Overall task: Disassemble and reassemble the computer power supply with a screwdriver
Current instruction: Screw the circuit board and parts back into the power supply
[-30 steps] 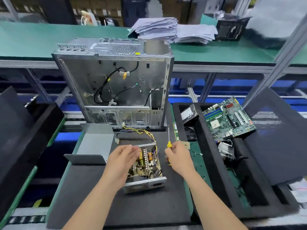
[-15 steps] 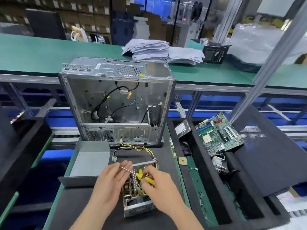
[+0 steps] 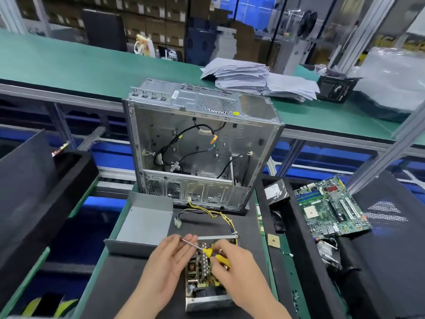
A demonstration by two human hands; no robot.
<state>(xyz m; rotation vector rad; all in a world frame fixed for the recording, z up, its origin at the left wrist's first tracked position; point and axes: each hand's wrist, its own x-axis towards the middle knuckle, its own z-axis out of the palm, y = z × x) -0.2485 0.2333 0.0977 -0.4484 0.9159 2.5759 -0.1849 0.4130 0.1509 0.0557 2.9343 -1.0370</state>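
Power supply, opened, lies on the black mat, long axis near-to-far, cables toward the computer case, partly hidden by the right hand gripping the screwdriver and the left hand touching its shaft with relaxed fingers.

Bare mat lies open left of the power supply — computer case blocks behind, foam tray rightward.
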